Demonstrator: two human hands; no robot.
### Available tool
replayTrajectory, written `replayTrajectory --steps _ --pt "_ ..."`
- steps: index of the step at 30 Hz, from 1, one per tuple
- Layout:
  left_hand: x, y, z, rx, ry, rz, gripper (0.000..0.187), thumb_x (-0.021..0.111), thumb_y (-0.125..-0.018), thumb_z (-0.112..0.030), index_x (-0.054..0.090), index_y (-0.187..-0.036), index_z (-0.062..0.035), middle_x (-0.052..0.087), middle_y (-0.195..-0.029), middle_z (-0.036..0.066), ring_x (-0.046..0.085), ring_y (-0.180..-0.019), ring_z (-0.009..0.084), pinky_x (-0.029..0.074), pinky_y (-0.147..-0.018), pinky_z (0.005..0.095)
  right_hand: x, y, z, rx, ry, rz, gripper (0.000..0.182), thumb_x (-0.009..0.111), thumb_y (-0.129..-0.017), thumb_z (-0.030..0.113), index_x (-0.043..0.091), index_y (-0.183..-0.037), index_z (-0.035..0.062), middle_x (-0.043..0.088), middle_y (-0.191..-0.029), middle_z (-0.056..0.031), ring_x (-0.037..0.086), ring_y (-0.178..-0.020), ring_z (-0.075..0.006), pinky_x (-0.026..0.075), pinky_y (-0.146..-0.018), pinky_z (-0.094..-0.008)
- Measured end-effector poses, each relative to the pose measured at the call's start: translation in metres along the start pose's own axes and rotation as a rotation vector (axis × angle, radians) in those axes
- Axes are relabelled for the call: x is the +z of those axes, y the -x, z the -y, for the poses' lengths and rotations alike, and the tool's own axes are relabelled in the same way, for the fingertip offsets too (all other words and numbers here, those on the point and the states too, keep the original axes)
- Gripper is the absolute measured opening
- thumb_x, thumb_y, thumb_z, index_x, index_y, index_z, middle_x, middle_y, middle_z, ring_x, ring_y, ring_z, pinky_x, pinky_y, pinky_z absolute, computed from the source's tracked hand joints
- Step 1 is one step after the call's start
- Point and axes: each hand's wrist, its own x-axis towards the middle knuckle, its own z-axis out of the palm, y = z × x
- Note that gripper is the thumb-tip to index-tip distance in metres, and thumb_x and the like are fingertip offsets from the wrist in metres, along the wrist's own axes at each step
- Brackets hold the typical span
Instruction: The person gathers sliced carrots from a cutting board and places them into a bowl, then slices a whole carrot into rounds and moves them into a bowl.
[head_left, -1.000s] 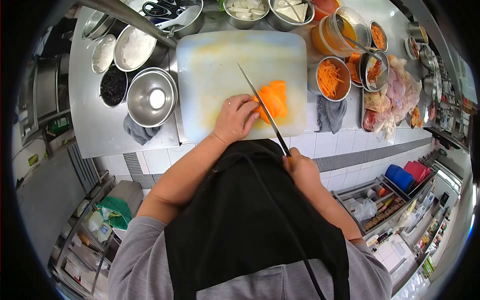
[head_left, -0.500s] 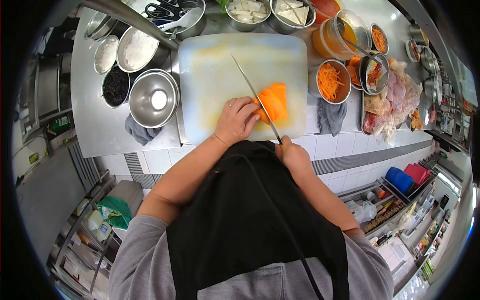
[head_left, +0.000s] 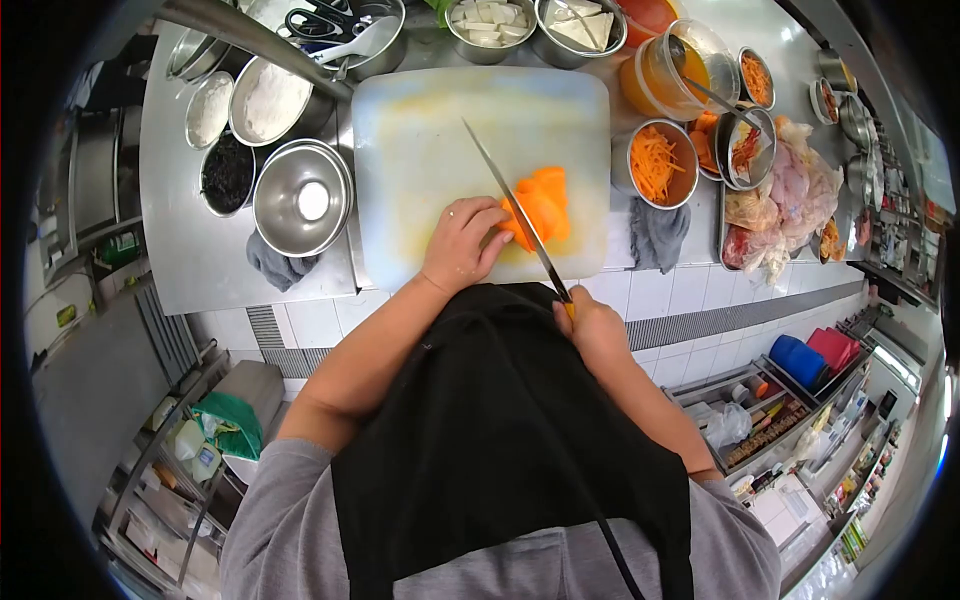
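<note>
On the white cutting board lies a pile of orange carrot slices. My left hand rests at the pile's left side, fingers bent and pressing on the carrot. In my right hand is the yellow handle of a long kitchen knife, fingers wrapped round it. The blade runs up and left across the carrot, just past my left fingertips, its tip over the board. Whether the edge touches the board is hidden.
A bowl of carrot shreds stands right of the board, near an orange liquid tub and bagged raw meat. Metal bowls stand to the left. White blocks in bowls line the back. A grey cloth hangs at the counter edge.
My right hand has drawn the knife a little toward my body and to the right, showing more of the handle. My left hand stays at the carrot; the view has shifted slightly.
</note>
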Motion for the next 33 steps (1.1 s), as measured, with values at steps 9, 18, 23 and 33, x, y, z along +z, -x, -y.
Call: replayTrajectory --steps 9,18,23,33 --pt "0.004 0.001 0.005 0.027 -0.003 -0.033 0.031 0.082 -0.091 -0.016 0.069 -0.117 -0.0068 0.069 -0.118 0.014 0.067 -0.108 0.0363 0.053 -0.096 0.0459 -0.012 0.026 0.005 0.030 0.038 0.014 0.029 0.071 -0.105 0.028 0.057 -0.101 0.0031 0.072 -0.075 -0.0245 0.072 -0.072 -0.0472 0.057 -0.066 -0.0569" --pt "0.001 -0.002 0.002 0.010 0.014 -0.030 0.031 0.082 -0.090 -0.016 0.071 -0.118 -0.0073 0.070 -0.118 0.013 0.067 -0.106 0.0354 0.053 -0.096 0.0447 -0.002 -0.006 0.013 0.025 0.078 0.047 0.027 0.063 -0.108 0.029 0.058 -0.103 0.0027 0.074 -0.078 -0.0241 0.074 -0.074 -0.0461 0.059 -0.069 -0.0584" --pt "0.001 -0.002 0.004 -0.008 0.045 -0.022 0.030 0.082 -0.090 -0.015 0.071 -0.117 -0.0077 0.070 -0.118 0.012 0.067 -0.106 0.0351 0.053 -0.096 0.0445 0.030 -0.039 -0.004 -0.008 0.052 0.024 0.029 0.065 -0.107 0.031 0.059 -0.104 0.0032 0.073 -0.078 -0.0248 0.074 -0.074 -0.0473 0.059 -0.069 -0.0588" --pt "0.000 0.000 0.002 -0.010 0.062 -0.019 0.027 0.080 -0.092 -0.012 0.071 -0.117 -0.0067 0.069 -0.116 0.015 0.067 -0.108 0.0365 0.054 -0.096 0.0448 0.014 -0.026 0.002 -0.010 -0.016 -0.043 0.031 0.068 -0.105 0.033 0.059 -0.103 0.0036 0.072 -0.076 -0.0255 0.073 -0.073 -0.0486 0.058 -0.067 -0.0589"
